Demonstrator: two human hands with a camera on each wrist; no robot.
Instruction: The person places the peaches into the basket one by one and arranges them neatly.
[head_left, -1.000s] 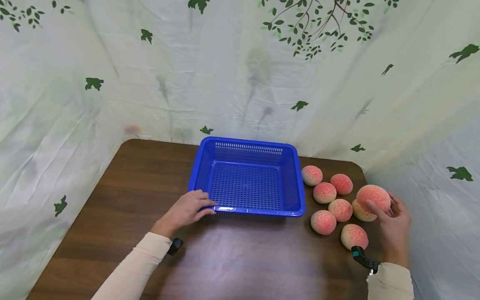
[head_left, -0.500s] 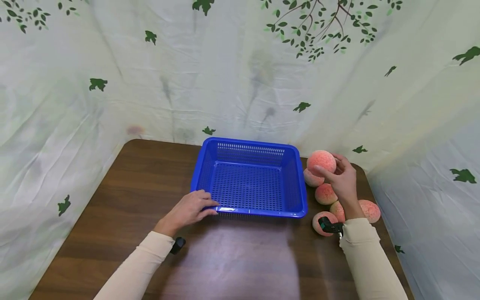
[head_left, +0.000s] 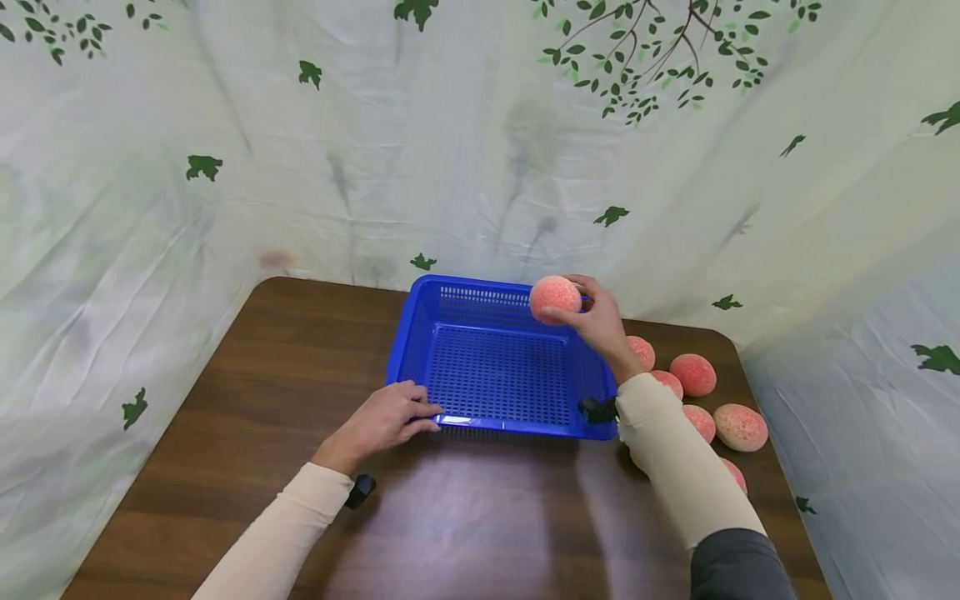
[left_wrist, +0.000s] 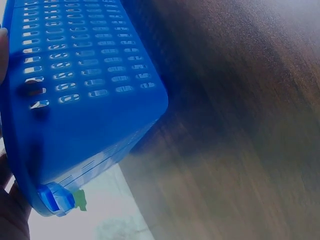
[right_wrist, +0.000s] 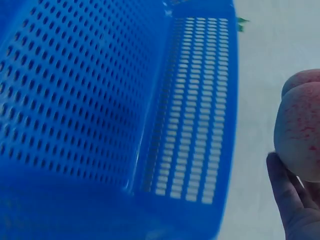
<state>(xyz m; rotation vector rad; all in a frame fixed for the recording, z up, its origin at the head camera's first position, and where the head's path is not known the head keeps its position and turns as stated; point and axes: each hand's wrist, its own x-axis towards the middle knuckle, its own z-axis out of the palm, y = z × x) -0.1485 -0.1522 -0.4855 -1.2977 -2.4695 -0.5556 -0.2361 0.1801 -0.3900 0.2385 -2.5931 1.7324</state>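
A pink peach is in my right hand, held between thumb and fingers above the back right part of a blue plastic basket. In the right wrist view the peach shows a cleft and red speckles. My left hand grips the basket's near left rim, fingers over the edge and thumb outside. The left wrist view shows the slotted basket wall and only a little of that hand. The basket floor in view is bare mesh.
Several more peaches lie on the brown wooden table to the right of the basket, some partly hidden by my right forearm. A pale cloth with leaf prints hangs behind the table and along its sides.
My right hand has carried the peach leftward from the pile at the right to above the basket. My left hand stays on the rim.
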